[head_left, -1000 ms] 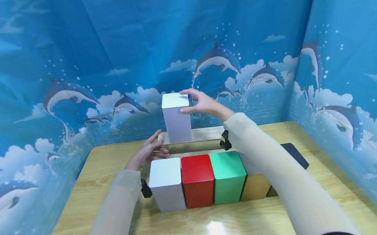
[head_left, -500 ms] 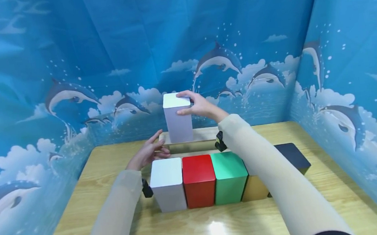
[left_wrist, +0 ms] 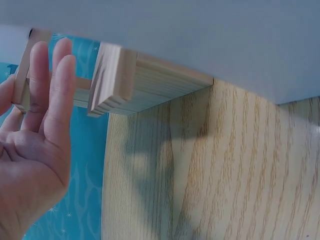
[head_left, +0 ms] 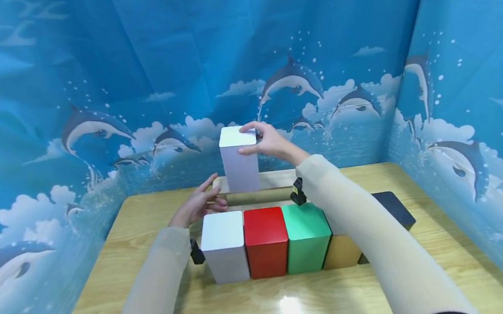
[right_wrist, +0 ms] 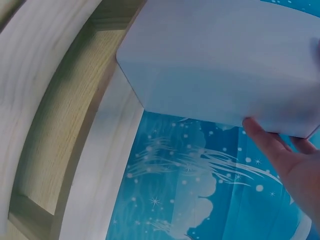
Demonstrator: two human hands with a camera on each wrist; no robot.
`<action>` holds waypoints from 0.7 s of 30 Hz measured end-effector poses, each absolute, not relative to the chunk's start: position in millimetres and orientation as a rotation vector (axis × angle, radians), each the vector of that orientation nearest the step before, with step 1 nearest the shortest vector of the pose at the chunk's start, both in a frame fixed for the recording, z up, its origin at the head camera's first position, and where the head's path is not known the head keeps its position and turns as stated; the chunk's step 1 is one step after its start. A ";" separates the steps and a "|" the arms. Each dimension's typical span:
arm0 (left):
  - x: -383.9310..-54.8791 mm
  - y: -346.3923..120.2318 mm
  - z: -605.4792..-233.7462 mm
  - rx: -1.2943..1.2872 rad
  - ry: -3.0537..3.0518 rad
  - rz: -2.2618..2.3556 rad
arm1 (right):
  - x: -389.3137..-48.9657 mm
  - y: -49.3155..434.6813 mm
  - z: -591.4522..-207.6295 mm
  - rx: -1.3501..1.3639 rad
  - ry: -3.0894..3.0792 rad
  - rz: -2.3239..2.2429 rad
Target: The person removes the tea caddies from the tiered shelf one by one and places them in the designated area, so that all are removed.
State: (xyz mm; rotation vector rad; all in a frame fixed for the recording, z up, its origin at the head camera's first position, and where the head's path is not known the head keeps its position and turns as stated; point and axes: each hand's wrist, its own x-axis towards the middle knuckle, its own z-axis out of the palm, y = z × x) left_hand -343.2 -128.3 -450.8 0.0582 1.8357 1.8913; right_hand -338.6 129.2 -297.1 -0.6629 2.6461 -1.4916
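My right hand grips a tall white block by its upper right side, thumb on the front and fingers on top. The block is upright at the left part of the wooden rack's rear board. In the right wrist view, the block's lower end meets the pale board edge, and fingertips press its side. My left hand holds the rack's left end. The left wrist view shows fingers and thumb on opposite sides of a wooden slat.
In front of the rack, a row of blocks stands on the wooden table: white, red, green, yellow and black. My right forearm covers part of the last two. A blue dolphin curtain encloses the table.
The held white block has shifted slightly toward me and to the right, with my right hand still on it. My left hand stays at the rack's end.
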 end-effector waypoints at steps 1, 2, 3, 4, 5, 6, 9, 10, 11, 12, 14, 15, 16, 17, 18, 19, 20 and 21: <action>-343.3 -128.5 -451.1 0.061 1.834 1.892 | -337.5 129.9 -296.9 -0.659 2.654 -1.490; -343.4 -128.8 -451.3 0.065 1.833 1.892 | -336.4 130.6 -296.7 -0.653 2.660 -1.489; -343.3 -128.9 -451.3 0.067 1.833 1.893 | -335.4 131.3 -296.5 -0.647 2.662 -1.491; -343.3 -129.2 -451.2 0.070 1.832 1.894 | -334.4 132.1 -296.2 -0.643 2.660 -1.496; -343.4 -129.5 -451.1 0.075 1.831 1.894 | -333.4 133.1 -295.7 -0.639 2.654 -1.506; -343.4 -129.8 -450.9 0.080 1.835 1.891 | -332.7 134.1 -295.4 -0.636 2.647 -1.514; -343.2 -129.4 -449.8 0.090 1.838 1.891 | -329.0 138.8 -293.7 -0.629 2.625 -1.556; -343.1 -129.2 -449.6 0.095 1.838 1.891 | -327.7 140.6 -293.1 -0.623 2.619 -1.570; -343.1 -129.1 -449.4 0.098 1.836 1.894 | -326.4 142.4 -292.6 -0.616 2.617 -1.581; -342.9 -128.9 -449.2 0.098 1.834 1.899 | -325.2 144.1 -292.0 -0.606 2.615 -1.591; -342.6 -128.8 -449.0 0.103 1.830 1.905 | -322.5 147.5 -291.1 -0.591 2.603 -1.626; -342.5 -128.7 -449.0 0.103 1.827 1.909 | -321.8 149.3 -290.9 -0.583 2.598 -1.639; -342.2 -128.6 -449.0 0.102 1.824 1.913 | -321.1 150.9 -290.8 -0.577 2.590 -1.658; -342.0 -128.6 -449.3 0.099 1.821 1.916 | -320.4 152.5 -290.8 -0.570 2.579 -1.678; -341.8 -128.7 -449.5 0.099 1.825 1.914 | -319.6 154.1 -290.8 -0.564 2.570 -1.699; -341.6 -128.8 -449.7 0.100 1.828 1.911 | -318.7 155.7 -291.1 -0.560 2.563 -1.716; -341.3 -128.8 -450.0 0.089 1.828 1.912 | -317.6 157.3 -291.2 -0.552 2.557 -1.729; -341.1 -129.0 -450.3 0.087 1.830 1.910 | -316.6 159.1 -291.6 -0.547 2.545 -1.749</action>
